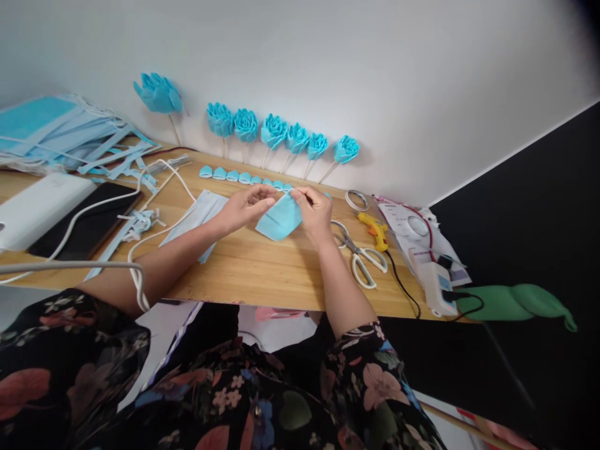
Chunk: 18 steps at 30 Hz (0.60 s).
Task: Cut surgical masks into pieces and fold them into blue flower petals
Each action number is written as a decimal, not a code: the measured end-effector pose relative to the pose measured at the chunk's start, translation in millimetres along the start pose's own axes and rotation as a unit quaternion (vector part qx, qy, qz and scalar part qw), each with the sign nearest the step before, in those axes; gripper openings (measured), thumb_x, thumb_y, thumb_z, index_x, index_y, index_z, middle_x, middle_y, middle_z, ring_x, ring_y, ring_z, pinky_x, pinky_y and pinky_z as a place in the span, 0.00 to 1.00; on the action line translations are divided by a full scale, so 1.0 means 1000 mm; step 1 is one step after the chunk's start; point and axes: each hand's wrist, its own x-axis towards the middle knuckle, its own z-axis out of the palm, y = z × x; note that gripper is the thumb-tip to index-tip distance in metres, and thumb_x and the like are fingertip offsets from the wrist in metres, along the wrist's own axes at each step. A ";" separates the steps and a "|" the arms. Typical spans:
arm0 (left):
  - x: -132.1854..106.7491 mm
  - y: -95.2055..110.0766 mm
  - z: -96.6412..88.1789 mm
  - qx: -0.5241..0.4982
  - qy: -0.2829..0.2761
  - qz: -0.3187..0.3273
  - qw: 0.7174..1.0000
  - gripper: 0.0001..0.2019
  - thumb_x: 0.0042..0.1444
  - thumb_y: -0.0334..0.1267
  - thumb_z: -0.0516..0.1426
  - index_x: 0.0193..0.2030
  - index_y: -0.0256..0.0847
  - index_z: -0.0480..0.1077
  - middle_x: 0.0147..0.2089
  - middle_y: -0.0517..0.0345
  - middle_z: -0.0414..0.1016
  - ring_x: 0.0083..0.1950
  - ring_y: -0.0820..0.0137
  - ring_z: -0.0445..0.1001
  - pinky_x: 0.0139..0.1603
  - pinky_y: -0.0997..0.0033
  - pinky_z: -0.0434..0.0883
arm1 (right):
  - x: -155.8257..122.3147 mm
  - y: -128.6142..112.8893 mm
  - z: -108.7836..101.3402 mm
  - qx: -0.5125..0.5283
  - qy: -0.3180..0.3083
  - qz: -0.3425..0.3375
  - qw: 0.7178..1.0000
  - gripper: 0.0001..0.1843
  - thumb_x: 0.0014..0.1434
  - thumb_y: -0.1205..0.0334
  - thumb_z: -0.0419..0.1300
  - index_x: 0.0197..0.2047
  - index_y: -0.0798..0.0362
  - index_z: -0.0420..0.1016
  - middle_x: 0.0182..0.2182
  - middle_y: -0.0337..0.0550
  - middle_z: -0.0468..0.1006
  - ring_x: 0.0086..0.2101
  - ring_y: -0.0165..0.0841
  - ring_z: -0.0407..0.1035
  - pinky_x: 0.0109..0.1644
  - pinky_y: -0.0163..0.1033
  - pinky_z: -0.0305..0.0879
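My right hand (316,211) pinches the top corner of a light blue sheet of mask fabric (280,217), which hangs down tilted above the wooden table. Beside the sheet's left edge, my left hand (248,206) has its fingers apart and curved, with no grip on the fabric that I can see. Behind both hands runs a row of small folded blue petals (232,175), its right end partly covered by my fingers. A flat pale blue face mask (197,215) lies under my left forearm. White-handled scissors (359,251) rest to the right of my right wrist.
Several blue fabric roses on sticks (273,131) lean along the wall. A pile of masks (51,131), a white power bank (44,206) and a dark phone (89,219) occupy the left. At right are a yellow glue gun (374,229), a tape roll (357,200) and a white power strip (437,289).
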 end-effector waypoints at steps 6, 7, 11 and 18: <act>-0.004 0.011 0.002 -0.037 0.012 0.015 0.999 0.17 0.56 0.51 0.63 0.41 0.37 0.75 0.42 0.51 0.79 0.45 0.64 0.75 0.51 0.64 0.70 | -0.007 -0.015 0.010 -0.068 -0.037 -0.121 0.990 0.15 0.66 0.54 0.59 0.32 0.51 0.80 0.28 0.40 0.79 0.31 0.31 0.71 0.40 0.38 0.66; -0.005 0.011 0.003 -0.052 0.015 0.008 0.999 0.17 0.55 0.51 0.63 0.40 0.37 0.74 0.41 0.51 0.79 0.44 0.65 0.74 0.49 0.64 0.70 | -0.008 -0.016 0.011 -0.078 -0.038 -0.132 0.987 0.15 0.67 0.53 0.59 0.33 0.51 0.80 0.28 0.40 0.79 0.31 0.31 0.71 0.40 0.38 0.66; -0.005 0.008 0.006 -0.096 0.007 -0.025 0.995 0.17 0.52 0.50 0.66 0.38 0.36 0.74 0.38 0.54 0.77 0.40 0.68 0.73 0.43 0.68 0.68 | -0.010 -0.015 0.015 -0.111 -0.050 -0.156 0.980 0.17 0.68 0.51 0.57 0.35 0.49 0.82 0.29 0.42 0.79 0.32 0.33 0.72 0.41 0.40 0.67; -0.006 0.004 0.008 -0.163 -0.017 -0.097 0.982 0.16 0.51 0.49 0.66 0.30 0.37 0.71 0.27 0.61 0.70 0.28 0.73 0.67 0.32 0.71 0.63 | -0.011 -0.018 0.017 -0.043 -0.049 -0.069 0.996 0.17 0.65 0.46 0.59 0.38 0.49 0.82 0.32 0.43 0.81 0.36 0.34 0.73 0.46 0.42 0.68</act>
